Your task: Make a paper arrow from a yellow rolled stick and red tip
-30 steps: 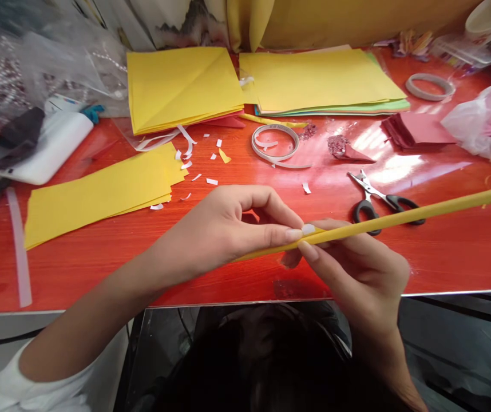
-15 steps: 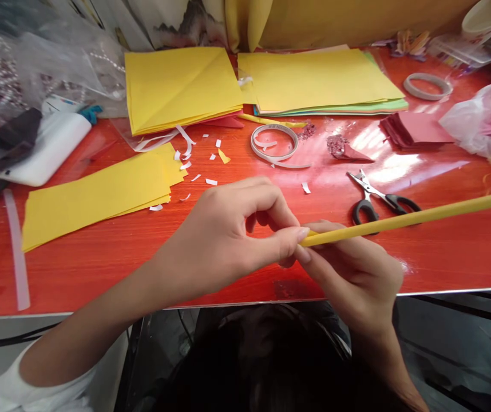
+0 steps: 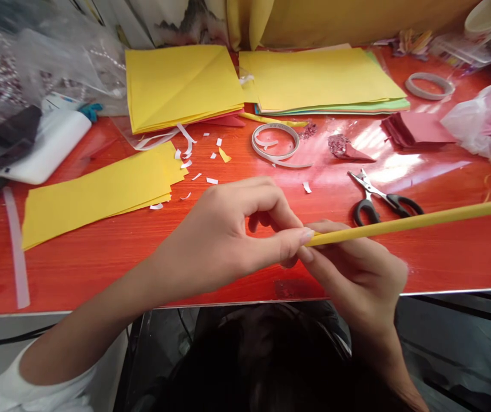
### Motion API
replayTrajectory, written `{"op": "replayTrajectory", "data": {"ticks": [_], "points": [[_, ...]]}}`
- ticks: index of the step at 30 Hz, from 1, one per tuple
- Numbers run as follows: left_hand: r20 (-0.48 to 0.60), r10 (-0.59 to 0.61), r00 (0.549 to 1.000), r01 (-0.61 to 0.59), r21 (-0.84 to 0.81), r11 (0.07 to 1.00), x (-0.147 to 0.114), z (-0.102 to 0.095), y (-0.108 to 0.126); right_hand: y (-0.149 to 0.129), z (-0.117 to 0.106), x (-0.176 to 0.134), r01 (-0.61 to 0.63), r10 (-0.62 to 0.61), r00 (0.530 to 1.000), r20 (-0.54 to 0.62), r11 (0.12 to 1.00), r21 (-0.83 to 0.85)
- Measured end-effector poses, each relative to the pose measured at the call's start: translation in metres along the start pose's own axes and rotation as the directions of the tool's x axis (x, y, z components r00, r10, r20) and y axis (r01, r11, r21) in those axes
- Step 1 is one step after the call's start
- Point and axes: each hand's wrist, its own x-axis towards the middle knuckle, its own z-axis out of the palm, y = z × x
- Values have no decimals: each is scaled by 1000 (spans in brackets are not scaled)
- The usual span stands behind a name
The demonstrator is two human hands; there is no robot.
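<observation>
Rod (image 3: 415, 222), slender and yellow, is positioned above the front edge of the tabletop (image 3: 56, 274) in the head view. Its near end sits at the fingertips; its other end extends past the right border of the view. Both hands are together on this near end. Left hand (image 3: 232, 232): thumb and index finger pinch the tip. Right hand (image 3: 361, 269): thumb is placed just below the left thumb, with fingers behind the rod. Scissors (image 3: 378, 194), black-handled, lie with blades slightly parted, beyond the right hand. Tape roll (image 3: 280, 157) lies farther toward the back edge, its loose end pointing right. Yellow strips (image 3: 99, 191) lie stacked at left. Two paper stacks (image 3: 183, 86) (image 3: 314, 80) occupy the back edge.
</observation>
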Motion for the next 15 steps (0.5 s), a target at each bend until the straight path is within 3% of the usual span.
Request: {"op": "replayTrajectory", "data": {"ticks": [15], "points": [[1,1,1000,-1,28,1000,-1,0,-2,0,-1,1,9,-9,999,39,1000,5]]}}
